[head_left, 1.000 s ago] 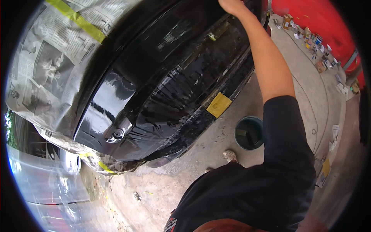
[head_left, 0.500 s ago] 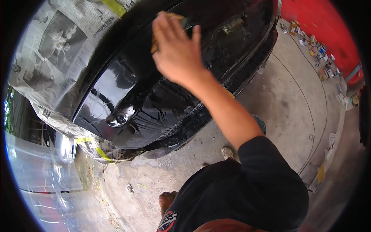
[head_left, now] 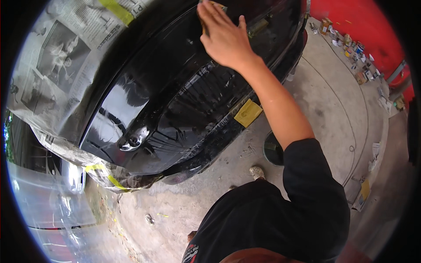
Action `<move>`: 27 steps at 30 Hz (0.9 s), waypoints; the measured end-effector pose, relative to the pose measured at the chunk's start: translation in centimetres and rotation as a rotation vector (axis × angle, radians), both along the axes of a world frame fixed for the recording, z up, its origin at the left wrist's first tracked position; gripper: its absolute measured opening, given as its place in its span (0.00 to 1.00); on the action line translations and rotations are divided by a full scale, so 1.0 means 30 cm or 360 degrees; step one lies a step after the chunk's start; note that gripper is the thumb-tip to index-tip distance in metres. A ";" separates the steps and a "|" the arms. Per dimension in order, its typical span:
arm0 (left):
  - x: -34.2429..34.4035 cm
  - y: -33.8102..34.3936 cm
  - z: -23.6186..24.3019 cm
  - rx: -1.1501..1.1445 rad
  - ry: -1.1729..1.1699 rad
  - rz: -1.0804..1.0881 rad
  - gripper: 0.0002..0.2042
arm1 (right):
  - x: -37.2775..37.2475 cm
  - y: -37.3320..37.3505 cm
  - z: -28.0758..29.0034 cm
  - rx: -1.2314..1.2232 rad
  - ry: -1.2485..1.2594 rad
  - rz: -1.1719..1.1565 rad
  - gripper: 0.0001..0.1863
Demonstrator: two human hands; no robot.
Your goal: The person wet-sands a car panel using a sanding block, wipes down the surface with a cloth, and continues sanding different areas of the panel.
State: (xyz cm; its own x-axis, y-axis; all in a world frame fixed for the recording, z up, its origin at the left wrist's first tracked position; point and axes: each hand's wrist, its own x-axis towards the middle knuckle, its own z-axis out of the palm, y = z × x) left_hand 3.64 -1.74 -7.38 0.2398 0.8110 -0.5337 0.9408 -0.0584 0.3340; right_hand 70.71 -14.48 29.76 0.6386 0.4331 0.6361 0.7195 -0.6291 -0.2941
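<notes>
So we're pressing a yellowish pad (head_left: 204, 29) on the black car panel (head_left: 169, 65), right hand (head_left: 226, 41) clamped over it. A yellow square (head_left: 248, 113) is resting along that panel's lower edge. Left hand (head_left: 191, 236) is mostly hiding; can't tell its grip.

Large, dark headline letters (head_left: 137, 7) and small print stand on the newspaper sheets (head_left: 103, 48) at far left, beside the black car body panel (head_left: 118, 103). Bold type also shows on the newspaper strip (head_left: 52, 144) below them. White lettering (head_left: 191, 253) runs across the near black shirt (head_left: 258, 223). Labels on the boxes and cans (head_left: 325, 26) at far right are too small to read.
</notes>
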 end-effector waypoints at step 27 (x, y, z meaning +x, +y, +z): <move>0.305 0.040 0.244 0.0213 -0.0038 -0.1092 0.06 | -0.254 0.127 -0.163 0.0428 0.0033 0.0003 0.43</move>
